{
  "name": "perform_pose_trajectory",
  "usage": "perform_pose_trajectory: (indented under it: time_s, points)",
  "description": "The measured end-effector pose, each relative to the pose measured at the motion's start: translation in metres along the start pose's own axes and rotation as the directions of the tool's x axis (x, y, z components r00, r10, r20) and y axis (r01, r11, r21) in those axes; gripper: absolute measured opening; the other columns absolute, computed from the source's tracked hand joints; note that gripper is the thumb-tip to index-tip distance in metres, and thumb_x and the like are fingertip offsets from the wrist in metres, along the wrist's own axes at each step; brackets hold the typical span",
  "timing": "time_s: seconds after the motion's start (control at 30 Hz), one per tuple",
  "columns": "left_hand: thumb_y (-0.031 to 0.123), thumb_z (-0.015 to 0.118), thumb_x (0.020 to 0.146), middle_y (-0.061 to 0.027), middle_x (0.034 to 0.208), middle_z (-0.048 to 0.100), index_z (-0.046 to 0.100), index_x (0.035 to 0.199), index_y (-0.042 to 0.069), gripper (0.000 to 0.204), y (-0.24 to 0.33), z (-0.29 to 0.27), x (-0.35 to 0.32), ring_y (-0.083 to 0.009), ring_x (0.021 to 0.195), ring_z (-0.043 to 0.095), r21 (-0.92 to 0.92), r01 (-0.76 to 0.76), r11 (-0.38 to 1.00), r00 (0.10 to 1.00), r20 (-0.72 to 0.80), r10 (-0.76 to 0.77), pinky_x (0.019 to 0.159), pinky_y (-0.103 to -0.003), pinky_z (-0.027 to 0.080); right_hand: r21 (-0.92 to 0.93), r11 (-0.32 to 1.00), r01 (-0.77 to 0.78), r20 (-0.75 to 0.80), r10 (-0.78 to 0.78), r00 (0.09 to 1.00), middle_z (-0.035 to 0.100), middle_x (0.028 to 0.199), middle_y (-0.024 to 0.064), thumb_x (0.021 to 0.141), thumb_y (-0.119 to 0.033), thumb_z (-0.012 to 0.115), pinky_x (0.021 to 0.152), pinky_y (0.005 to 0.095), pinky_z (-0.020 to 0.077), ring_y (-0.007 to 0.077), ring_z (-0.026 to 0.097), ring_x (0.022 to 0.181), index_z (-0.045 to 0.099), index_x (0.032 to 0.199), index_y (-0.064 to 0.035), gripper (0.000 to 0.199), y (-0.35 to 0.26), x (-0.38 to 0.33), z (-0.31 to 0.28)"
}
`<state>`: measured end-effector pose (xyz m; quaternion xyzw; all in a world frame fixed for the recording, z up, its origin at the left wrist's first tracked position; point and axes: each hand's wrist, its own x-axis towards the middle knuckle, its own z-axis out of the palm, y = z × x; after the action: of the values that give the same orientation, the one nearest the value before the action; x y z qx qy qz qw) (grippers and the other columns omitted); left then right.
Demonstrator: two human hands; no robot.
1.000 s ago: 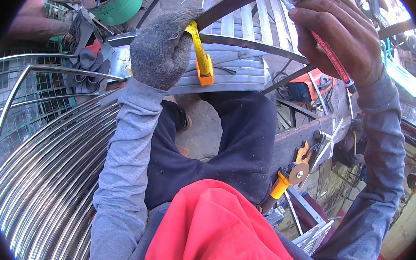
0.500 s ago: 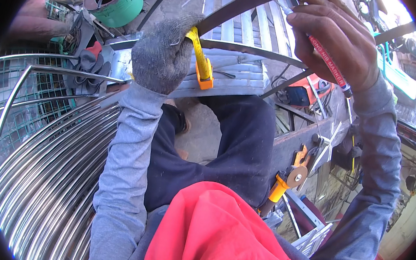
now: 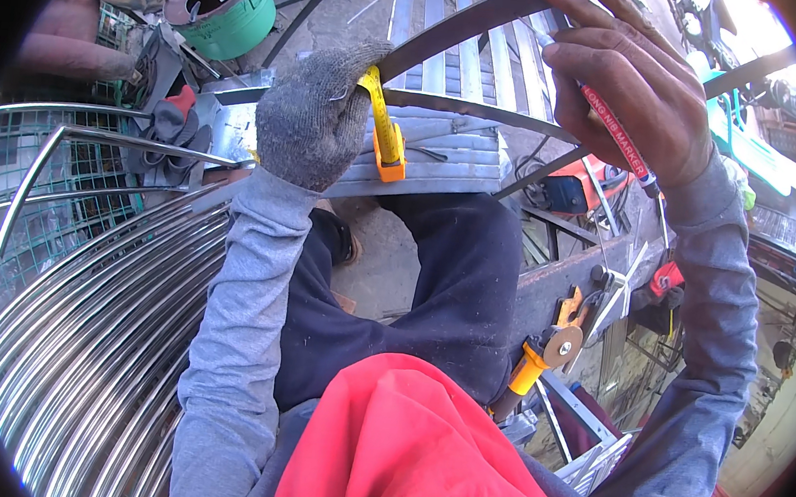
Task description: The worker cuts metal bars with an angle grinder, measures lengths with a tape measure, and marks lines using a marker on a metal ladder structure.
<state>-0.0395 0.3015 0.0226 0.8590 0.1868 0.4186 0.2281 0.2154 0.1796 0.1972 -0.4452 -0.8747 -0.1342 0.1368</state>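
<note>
My left hand (image 3: 310, 113), in a grey knit glove, is closed round the end of a curved flat metal strip (image 3: 464, 29). The yellow blade of a tape measure (image 3: 390, 148) comes out beside that hand's fingers, and its orange case hangs just below the strip. My bare right hand (image 3: 639, 94) pinches a marker pen (image 3: 614, 133) with a red and white barrel. Its raised fingertips are at the strip's upper edge; whether they press on it I cannot tell. The marker's tip points up toward the strip. A second stretch of dark flat strip (image 3: 476, 109) runs below, between my hands.
Shiny bent metal tubes (image 3: 96, 345) fill the lower left. A green round container (image 3: 233, 26) stands at the back left, near a person's limb (image 3: 78, 60). Slatted metal (image 3: 446, 78) lies ahead. An angle grinder (image 3: 540, 360) with an exposed disc sits by my right thigh, below a red tool (image 3: 578, 190).
The view has shifted slightly. My right hand with the marker sits a little further left; my left hand keeps its grip on the strip. A red object now shows beside my right forearm.
</note>
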Motion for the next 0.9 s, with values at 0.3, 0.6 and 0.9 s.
perform_pose_trajectory:
  time_s: [0.3, 0.6, 0.9]
  points:
    - [0.000, 0.070, 0.086, -0.0119, 0.112, 0.073, 0.068, 0.130, 0.014, 0.046, 0.008, -0.011, 0.000, -0.0329, 0.097, 0.072, -0.025, -0.012, 1.000, 1.000, 0.027, 0.013, 0.085, -0.041, 0.057, 0.058, 0.977, -0.203, -0.048, 0.206, 0.977, 0.074, 0.105, 0.0150, 0.075, 0.001, 0.078, 0.095, 0.0420, 0.0587, 0.0284, 0.073, 0.105, 0.069, 0.104, -0.0057, 0.031, -0.064, -0.039, 0.005]
    - [0.004, 0.073, 0.083, -0.0075, 0.116, 0.072, 0.075, 0.119, 0.017, 0.038, 0.047, -0.052, -0.015, -0.0269, 0.102, 0.070, 0.030, -0.023, 0.999, 0.881, 0.472, 0.006, 0.087, -0.041, 0.057, 0.541, 0.280, -0.793, 0.020, 0.938, 0.345, 0.074, 0.087, 0.0114, 0.103, -0.009, 0.060, 0.077, 0.0325, 0.0569, 0.0233, 0.074, 0.084, 0.069, 0.115, 0.0004, 0.018, -0.256, -0.147, 0.030]
    - [0.012, 0.059, 0.091, -0.0095, 0.100, 0.066, 0.067, 0.113, 0.018, 0.024, 0.008, 0.036, -0.055, -0.0318, 0.098, 0.068, 0.209, -0.418, 0.884, 0.649, 0.749, 0.130, 0.078, -0.049, 0.054, 0.681, -0.182, -0.709, 0.152, 0.983, -0.106, 0.076, 0.089, 0.0100, 0.108, -0.021, 0.055, 0.078, 0.0279, 0.0563, 0.0151, 0.074, 0.087, 0.068, 0.121, -0.0039, 0.025, -0.347, -0.184, 0.032]
